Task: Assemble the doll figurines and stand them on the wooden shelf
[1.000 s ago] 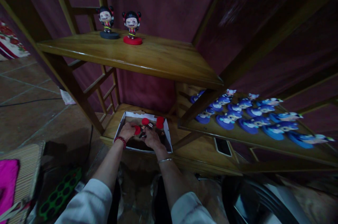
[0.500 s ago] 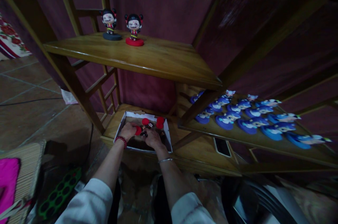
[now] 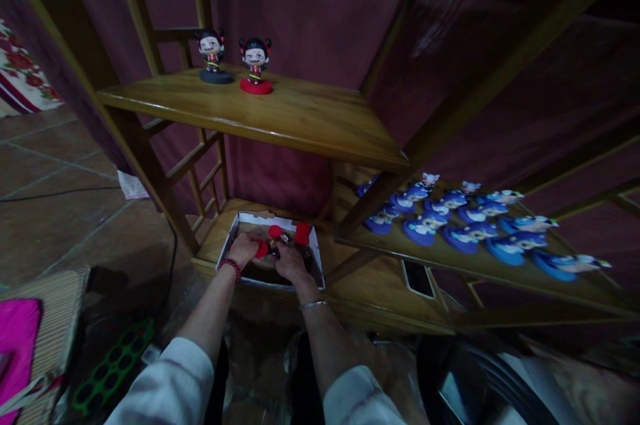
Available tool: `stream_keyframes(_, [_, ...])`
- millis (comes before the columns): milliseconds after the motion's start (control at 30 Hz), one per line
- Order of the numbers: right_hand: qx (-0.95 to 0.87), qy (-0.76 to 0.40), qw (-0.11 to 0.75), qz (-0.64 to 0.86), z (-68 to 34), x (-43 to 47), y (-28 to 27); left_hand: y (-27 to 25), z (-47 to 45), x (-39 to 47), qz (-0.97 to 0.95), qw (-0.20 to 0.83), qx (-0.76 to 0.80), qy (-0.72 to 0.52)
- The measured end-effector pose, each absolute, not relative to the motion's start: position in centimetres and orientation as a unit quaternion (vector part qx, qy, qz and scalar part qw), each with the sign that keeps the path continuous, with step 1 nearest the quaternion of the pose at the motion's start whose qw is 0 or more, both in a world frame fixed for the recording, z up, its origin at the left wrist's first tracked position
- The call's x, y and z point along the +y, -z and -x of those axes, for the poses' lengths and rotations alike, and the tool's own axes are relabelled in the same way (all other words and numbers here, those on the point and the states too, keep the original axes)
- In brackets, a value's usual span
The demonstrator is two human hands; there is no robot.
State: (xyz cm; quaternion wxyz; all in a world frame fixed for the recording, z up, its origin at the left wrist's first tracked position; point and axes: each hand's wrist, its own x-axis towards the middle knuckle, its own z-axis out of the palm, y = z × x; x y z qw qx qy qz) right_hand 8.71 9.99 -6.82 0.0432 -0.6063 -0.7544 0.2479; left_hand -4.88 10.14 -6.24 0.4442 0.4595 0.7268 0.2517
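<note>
Both hands are inside a shallow white cardboard box (image 3: 316, 253) on the lower shelf. My left hand (image 3: 243, 250), with a red bead bracelet, is closed on the red round base of a figurine (image 3: 261, 249). My right hand (image 3: 291, 263), wearing a silver bangle, has its fingers closed at the dark head end of that same figurine; the fingertips are partly hidden. Beside them in the box lie other figurines with red bases (image 3: 302, 233), too small and dim to tell apart clearly.
Two black-haired figurines, one on a grey base (image 3: 216, 77) and one on a red base (image 3: 256, 85), stand on the upper shelf (image 3: 310, 118). Several blue figurines (image 3: 424, 228) fill the right shelf. A phone (image 3: 419, 278) lies below. Wooden posts frame the box.
The view has shifted slightly, so the shelves sit a little differently in frame. Both hands stay in the box at the figurine, with only small finger movement.
</note>
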Motion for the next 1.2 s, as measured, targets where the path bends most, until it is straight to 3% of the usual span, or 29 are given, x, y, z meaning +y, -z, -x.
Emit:
stream_keyframes(633, [-0.709, -0.238, 0.087, 0.658, -9.4, 9.7, 6.5, 6.4, 4.5, 9.5, -0.386, 0.529, 0.691, -0.307])
stream_keyframes(1200, [-0.685, -0.227, 0.213, 0.658, -10.5, 7.3, 4.9, 4.3, 3.9, 6.7, -0.348, 0.57, 0.625, -0.404])
